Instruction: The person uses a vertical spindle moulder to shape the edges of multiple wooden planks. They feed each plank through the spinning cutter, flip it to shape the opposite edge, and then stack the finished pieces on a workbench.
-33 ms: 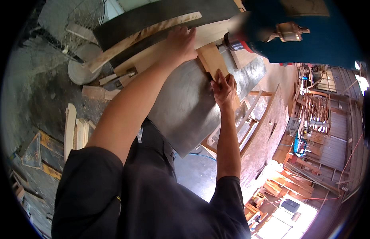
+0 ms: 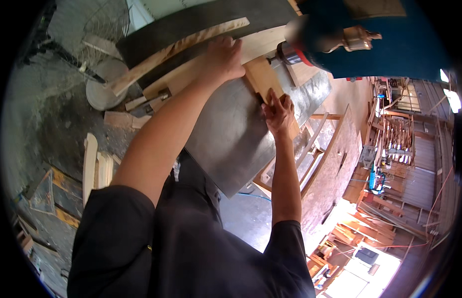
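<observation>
A flat wooden block [image 2: 263, 74] lies on a grey metal machine table [image 2: 223, 144], its far end close to the drill chuck [image 2: 289, 52]. The bit at the chuck's tip is right by the block; whether it touches the wood, I cannot tell. My right hand [image 2: 280, 116] grips the block's near end, fingers on top. Along the table's far side runs a long pale wooden board [image 2: 263, 40]. My left hand [image 2: 226, 58] is hooked over this board, its fingertips at the far edge and its thumb side near the block's corner.
The machine's blue body [image 2: 405, 44] with a metal handle fitting [image 2: 359, 38] fills the upper right. A loose wooden strip [image 2: 191, 37] lies behind the board. At left stand a round bucket [image 2: 104, 94] and wood offcuts [image 2: 94, 164]. A wooden frame [image 2: 315, 154] stands right of the table.
</observation>
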Demonstrator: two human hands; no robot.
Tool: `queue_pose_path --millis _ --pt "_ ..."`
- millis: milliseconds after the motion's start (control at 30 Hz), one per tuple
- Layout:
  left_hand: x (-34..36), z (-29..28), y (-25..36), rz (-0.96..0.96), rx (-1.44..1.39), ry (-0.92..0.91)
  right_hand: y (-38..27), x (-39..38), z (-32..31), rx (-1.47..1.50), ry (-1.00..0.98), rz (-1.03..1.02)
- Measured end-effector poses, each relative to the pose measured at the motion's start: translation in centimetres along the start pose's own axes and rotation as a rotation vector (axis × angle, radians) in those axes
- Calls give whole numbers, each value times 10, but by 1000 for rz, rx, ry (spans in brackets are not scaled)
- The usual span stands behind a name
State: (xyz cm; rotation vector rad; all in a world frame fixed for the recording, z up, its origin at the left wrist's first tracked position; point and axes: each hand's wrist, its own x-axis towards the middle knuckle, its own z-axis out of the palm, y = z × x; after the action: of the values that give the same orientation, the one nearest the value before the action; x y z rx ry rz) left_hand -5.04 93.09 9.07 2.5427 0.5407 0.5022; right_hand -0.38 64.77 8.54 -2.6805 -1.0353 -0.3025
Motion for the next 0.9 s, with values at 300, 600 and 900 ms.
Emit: queue_pose_path --millis 300,600,900 --pt "-129 -56 33 -329 -1063 146 -56 -61 -93 513 -299 168" --pt "-184 -76 68 -342 -2067 -581 -106 -135 -123 -314 588 -161" --pt "-206 -49 44 -325 -2119 -743 -114 -164 -120 -383 694 -135"
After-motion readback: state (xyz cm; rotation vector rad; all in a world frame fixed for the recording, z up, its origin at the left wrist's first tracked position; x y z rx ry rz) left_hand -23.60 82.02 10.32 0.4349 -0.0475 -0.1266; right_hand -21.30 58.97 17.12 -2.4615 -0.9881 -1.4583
